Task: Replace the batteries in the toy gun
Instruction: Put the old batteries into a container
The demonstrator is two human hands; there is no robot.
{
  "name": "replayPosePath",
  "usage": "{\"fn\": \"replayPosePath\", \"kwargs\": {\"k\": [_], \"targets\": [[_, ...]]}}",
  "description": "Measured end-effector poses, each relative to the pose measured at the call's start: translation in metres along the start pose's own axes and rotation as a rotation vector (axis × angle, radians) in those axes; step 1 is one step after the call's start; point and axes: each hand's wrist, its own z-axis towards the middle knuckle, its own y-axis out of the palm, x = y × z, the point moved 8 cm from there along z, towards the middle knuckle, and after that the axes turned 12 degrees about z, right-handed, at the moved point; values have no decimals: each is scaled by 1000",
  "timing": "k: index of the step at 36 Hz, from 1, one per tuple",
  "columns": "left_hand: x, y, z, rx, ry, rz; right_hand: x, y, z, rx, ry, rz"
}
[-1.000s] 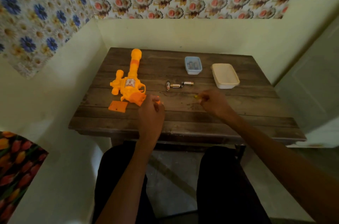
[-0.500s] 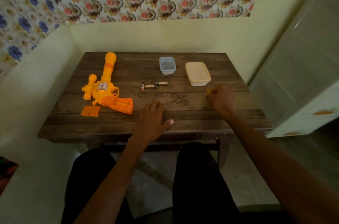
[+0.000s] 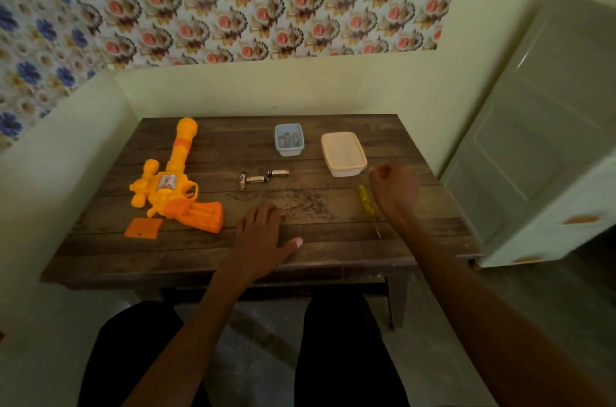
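The toy gun (image 3: 173, 186) lies on its side on the wooden surface (image 3: 333, 260), barrel pointing toward the wall and grip pointing toward the person. The grip shows an open, recessed compartment. A flat orange cover (image 3: 143, 228) lies just beside the grip, on the side away from the hands.

Three loose batteries (image 3: 261, 177) lie in a short, uneven row beside the toy gun, level with its trigger. Farther from the toy gun and nearer the wall stands a small blue tub (image 3: 289, 150) with more batteries inside. A cream tub (image 3: 343, 166) stands beyond the blue one, still farther from the toy gun.

The left hand (image 3: 258, 236) rests flat on the surface, palm down, fingers straight and thumb spread. It lies near the grip of the toy gun without touching it, and it holds nothing.

The right hand (image 3: 395, 188) is well apart from the toy gun, just beside the cream tub. Its fingers are curled into a loose fist with nothing in them. A yellow-handled screwdriver (image 3: 368, 210) lies on the surface just beside this hand, on the toy gun side.
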Motion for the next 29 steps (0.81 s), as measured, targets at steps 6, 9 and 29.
{"fn": "replayPosePath", "kwargs": {"k": [6,9,29], "targets": [[4,-10,14,15,-60,-102,1,24,36,-122,157,122],[2,-15,22,50,-108,-193,7,33,50,-129,217,158],[-32,-93,12,286,-247,-1431,-105,26,-38,-533,-127,223]]}}
